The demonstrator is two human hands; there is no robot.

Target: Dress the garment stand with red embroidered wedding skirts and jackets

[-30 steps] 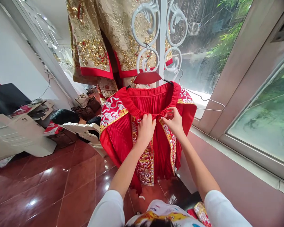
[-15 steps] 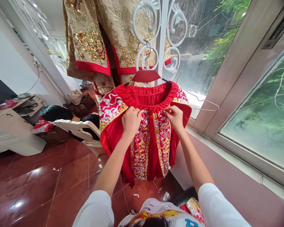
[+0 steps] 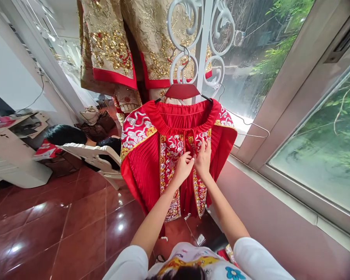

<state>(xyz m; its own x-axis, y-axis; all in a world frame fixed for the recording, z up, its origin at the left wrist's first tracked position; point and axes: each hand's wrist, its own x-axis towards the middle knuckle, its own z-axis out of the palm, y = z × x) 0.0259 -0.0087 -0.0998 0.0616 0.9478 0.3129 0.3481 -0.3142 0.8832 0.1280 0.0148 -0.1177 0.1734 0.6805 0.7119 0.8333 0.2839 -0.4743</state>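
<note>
A red pleated garment [image 3: 140, 165] with a gathered neckline and silver-and-gold embroidery hangs on a dark red hanger [image 3: 182, 91]. A thin cord [image 3: 184, 144] is tied at the front of its neck and hangs down towards my hands. My left hand [image 3: 183, 168] is at the middle front below the neck, its fingers loosely bent and slightly apart. Whether the cord touches these fingers is hard to see. Close beside it, my right hand [image 3: 203, 160] lies against the embroidered right-hand panel, fingers stretched upward.
White scrolled metalwork [image 3: 189, 23] carries the hanger, and gold-sequinned garments [image 3: 111, 46] hang behind. A wire hanger [image 3: 251, 130] sticks out right, by the window frame [image 3: 268, 128]. At left, a person [image 3: 67, 134] is by a white chair [image 3: 90, 155], near a desk [image 3: 14, 151].
Both hands have left the neckline, moved down and come together at the middle front. My right fingers have straightened. The view has shifted slightly.
</note>
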